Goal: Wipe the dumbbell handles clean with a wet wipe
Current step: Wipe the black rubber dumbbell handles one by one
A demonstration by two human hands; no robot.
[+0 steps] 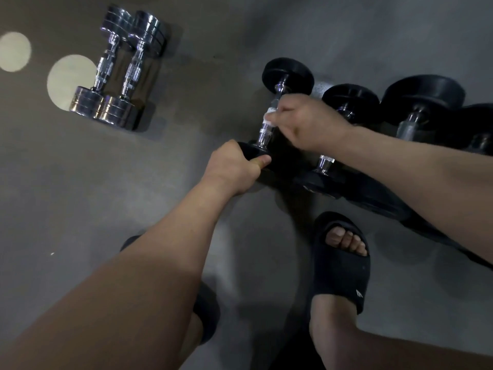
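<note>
A black dumbbell (288, 73) with a chrome handle lies on the grey floor in the middle of the view. My left hand (234, 166) grips its near black end. My right hand (306, 121) curls round the handle and pinches a small white wet wipe (269, 114) against the chrome. Only a bit of the wipe shows past my fingers. Part of the handle is hidden under my right hand.
Two chrome dumbbells (120, 70) lie side by side at the upper left. More black dumbbells (424, 102) lie in a row to the right, touching one another. My feet in black slides (341, 263) stand at the bottom. Two pale light spots mark the floor at left.
</note>
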